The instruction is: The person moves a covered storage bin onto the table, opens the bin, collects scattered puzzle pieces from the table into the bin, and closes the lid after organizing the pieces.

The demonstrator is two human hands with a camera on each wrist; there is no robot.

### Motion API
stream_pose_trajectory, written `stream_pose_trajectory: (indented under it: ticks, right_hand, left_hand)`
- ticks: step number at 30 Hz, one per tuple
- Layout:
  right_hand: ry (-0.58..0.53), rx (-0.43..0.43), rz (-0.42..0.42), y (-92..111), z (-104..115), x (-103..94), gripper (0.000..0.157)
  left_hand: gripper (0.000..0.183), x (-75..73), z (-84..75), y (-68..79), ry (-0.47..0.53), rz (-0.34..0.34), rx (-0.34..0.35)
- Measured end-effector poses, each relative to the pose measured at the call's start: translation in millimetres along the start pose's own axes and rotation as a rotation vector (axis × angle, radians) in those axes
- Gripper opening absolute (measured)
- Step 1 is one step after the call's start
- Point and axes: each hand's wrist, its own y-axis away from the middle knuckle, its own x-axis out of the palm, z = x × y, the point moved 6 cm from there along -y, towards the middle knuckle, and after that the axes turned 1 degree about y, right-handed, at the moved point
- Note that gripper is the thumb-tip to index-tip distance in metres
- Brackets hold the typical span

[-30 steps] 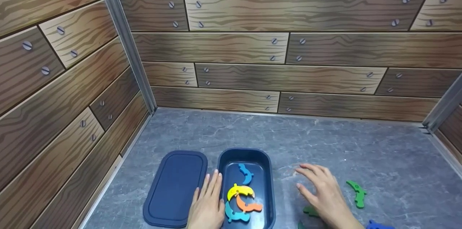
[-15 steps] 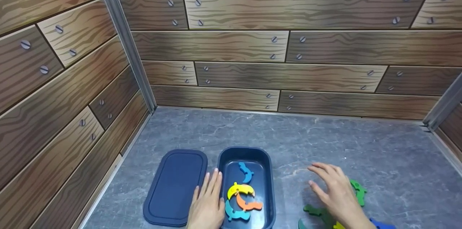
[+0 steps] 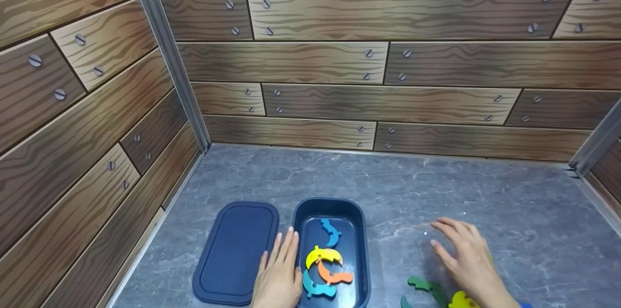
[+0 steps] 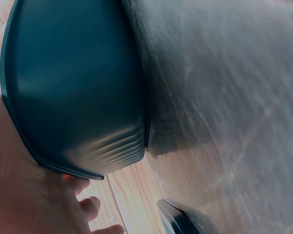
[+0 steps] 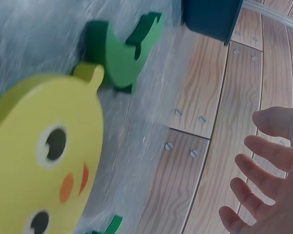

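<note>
- Far left, the dark blue lid lies flat on the counter, beside my left hand, its long axis running away from me with the far end leaning slightly right.
- My left hand is flat, fingers straight and together, against the box's left wall; it grips nothing. I'd want only light pressure there, enough to steady the box without sliding it.
- The open box has its long axis pointing away from me. Inside, the blue piece runs mostly front to back; the yellow arch lies crosswise, hollow side towards me; the orange piece slants to the right; the teal piece curves at the near left.
- Right of the box, the dark green piece lies on the counter, its long axis slanting from far left to near right. For a clean pick-up, I'd set thumb and fingertips on opposite edges, across that axis.
- The yellow piece with a face lies face up just beside it, partly under my wrist in the head view, so I cannot tell its long axis. I'd lower straight down to avoid knocking its neighbours.
- My right hand hovers over these, fingers loosely bent, thumb well apart, holding nothing.
- Past the wrist, only a sliver of a blue shape shows; its direction is hidden.
</note>
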Motion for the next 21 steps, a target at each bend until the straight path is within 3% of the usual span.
stream_pose_trajectory:
  ticks: [14, 21]
  right_hand:
    - [0.022, 0.052, -0.045, 6.5, -27.3, -6.2, 0.034]
    - [0.056, 0.111, -0.021, 8.1, -42.7, -5.7, 0.035]
  left_hand:
    - [0.065, 1.3, 1.4, -0.8, -0.004, 0.003, -0.003]
    - [0.065, 0.9, 0.9, -1.1, 0.0, -0.012, 0.01]
